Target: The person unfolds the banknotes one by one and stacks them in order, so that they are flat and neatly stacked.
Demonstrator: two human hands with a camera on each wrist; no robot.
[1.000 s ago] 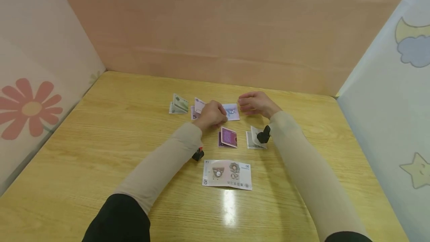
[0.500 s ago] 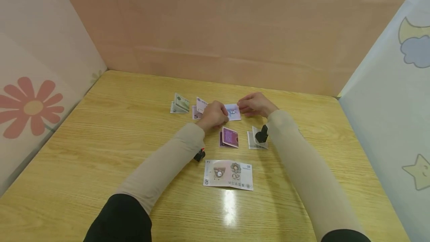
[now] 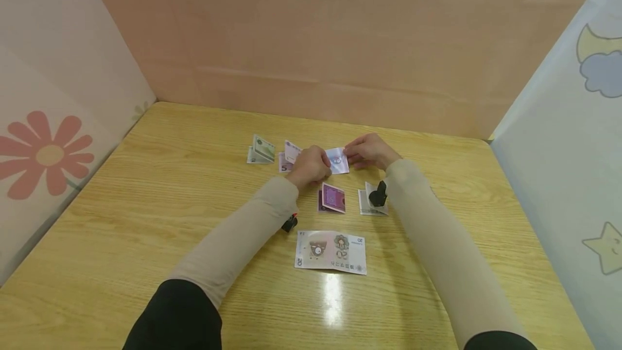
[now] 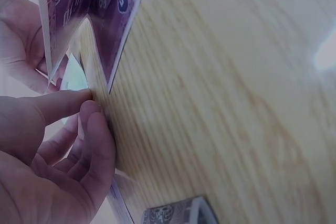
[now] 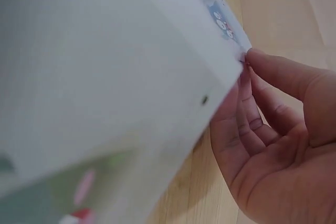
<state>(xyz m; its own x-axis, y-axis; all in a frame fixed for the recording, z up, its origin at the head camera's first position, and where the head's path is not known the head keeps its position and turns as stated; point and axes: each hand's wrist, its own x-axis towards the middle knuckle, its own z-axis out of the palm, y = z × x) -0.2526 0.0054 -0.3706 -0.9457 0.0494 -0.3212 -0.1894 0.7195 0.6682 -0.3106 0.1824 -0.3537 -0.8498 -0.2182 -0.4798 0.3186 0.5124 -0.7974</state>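
- Counter (image 3: 233,296): pale wood in looks, streaked with grain, smooth and glossy enough to mirror a bright patch on the near side of the purple note (image 3: 334,199).
- Purple note: thin printed paper, smooth.
- 20 note (image 3: 330,253), on the near side of the purple note: printed paper, mostly matt.
- Blue note (image 3: 338,162), beyond the purple note: thin paper, smooth.
- Pale sleeves (image 3: 238,236), either side of the purple note: soft, matt cloth, slightly wrinkled.
- Back wall (image 3: 311,42), well beyond the purple note: creased sheeting, faintly shiny along its folds; paper or cloth was unclear.
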